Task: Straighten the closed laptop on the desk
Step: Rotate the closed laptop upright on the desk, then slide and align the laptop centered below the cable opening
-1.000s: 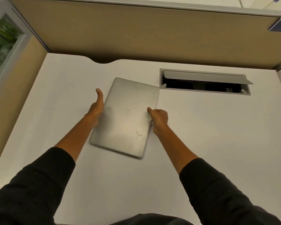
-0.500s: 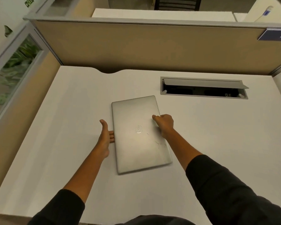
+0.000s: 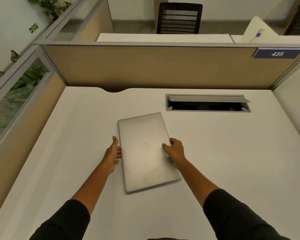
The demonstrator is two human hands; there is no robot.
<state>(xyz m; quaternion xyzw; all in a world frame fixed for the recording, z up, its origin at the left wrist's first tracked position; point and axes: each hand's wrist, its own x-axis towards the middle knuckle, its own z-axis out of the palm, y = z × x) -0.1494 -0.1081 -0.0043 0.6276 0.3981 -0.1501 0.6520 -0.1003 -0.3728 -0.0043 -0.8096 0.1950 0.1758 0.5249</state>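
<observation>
A closed silver laptop (image 3: 146,151) lies flat on the white desk (image 3: 232,153), its long side running away from me and its far end tilted slightly left. My left hand (image 3: 113,152) rests flat against the laptop's left edge, fingers straight and touching it. My right hand (image 3: 175,149) grips the right edge, thumb on the lid and fingers curled around the side.
An open cable tray (image 3: 207,103) with a raised flap is set into the desk at the back right. Beige partitions (image 3: 154,66) wall the desk at the back and left. A black chair (image 3: 179,18) stands in the cubicle beyond.
The laptop has turned from leaning right to leaning slightly left. My left hand slid back along its left edge; my right hand stays on the right edge. The camera tilted up.
</observation>
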